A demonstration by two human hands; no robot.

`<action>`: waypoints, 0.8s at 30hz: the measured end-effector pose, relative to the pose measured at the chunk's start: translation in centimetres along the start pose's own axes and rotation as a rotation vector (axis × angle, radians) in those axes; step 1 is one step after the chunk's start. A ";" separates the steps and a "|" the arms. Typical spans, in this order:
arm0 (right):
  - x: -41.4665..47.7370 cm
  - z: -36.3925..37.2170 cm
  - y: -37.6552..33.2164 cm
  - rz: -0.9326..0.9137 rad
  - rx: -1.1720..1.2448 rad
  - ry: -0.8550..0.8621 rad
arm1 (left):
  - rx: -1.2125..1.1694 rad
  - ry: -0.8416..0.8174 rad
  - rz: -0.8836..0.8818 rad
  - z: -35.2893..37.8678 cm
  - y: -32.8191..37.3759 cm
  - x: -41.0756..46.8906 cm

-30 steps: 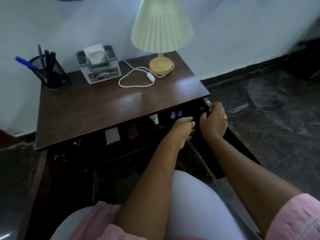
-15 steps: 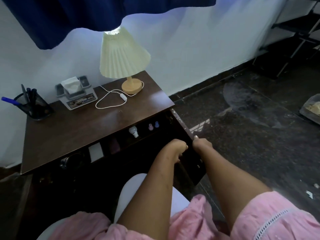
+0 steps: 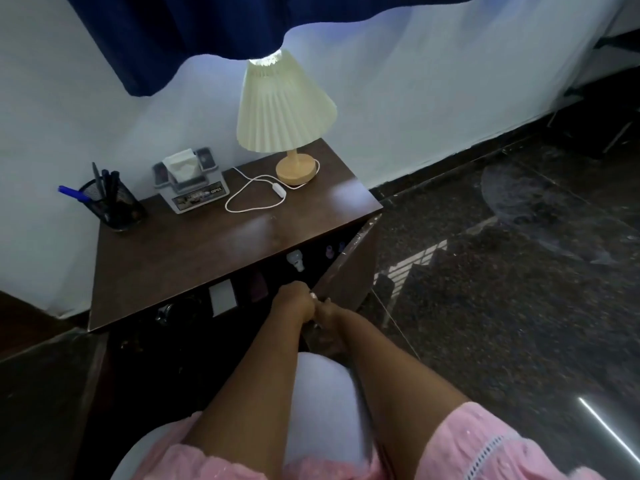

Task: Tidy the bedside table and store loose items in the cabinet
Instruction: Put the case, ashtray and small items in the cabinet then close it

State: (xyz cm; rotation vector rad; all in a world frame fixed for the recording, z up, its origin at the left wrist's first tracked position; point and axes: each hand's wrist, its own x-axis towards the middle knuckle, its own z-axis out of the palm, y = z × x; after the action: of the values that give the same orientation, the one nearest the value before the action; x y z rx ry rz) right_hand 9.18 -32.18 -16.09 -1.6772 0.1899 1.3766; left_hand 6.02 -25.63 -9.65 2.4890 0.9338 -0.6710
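The brown bedside table (image 3: 207, 258) has its cabinet below standing open. The right cabinet door (image 3: 349, 268) is swung partway in, at an angle to the front. My left hand (image 3: 294, 301) and my right hand (image 3: 329, 315) are pressed together on the door's free edge, fingers curled around it. On the dark shelf inside lie a white bulb (image 3: 296, 261), small pink and blue bottles (image 3: 330, 251), a white card (image 3: 222, 296), a purple item (image 3: 258, 287) and a dark round object (image 3: 180, 308).
On the tabletop stand a cream pleated lamp (image 3: 284, 105) with a looped white cord (image 3: 256, 192), a grey tissue box (image 3: 190, 185) and a black mesh pen holder (image 3: 110, 202). A dark panel (image 3: 93, 375) juts out at the cabinet's left. Dark floor (image 3: 502, 289) lies right.
The right door has swung from wide open to partway in, with both hands moving left and inward along with it. The view has pulled back and up.
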 end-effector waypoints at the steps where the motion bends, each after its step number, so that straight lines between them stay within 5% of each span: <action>1: 0.4 0.6 -0.7 0.014 -0.031 -0.004 | -0.034 0.075 -0.006 0.2 -0.8 0.4; 6: 2.6 2.6 -3.3 0.051 -0.045 -0.013 | -0.207 0.443 -0.037 1.1 -3.2 1.7; 9: 4.2 3.3 -3.9 -0.002 -0.021 -0.069 | -0.258 0.525 -0.039 2.1 -4.7 2.6; 24: 9.7 4.8 -5.6 -0.038 -0.138 -0.084 | -0.676 0.218 -0.067 3.2 -8.7 9.4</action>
State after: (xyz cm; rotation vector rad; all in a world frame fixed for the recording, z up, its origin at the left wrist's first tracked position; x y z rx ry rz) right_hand 12.86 -21.63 -20.85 -1.7225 0.0157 1.4562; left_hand 5.32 -16.57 -19.19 1.9463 1.1003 -0.0643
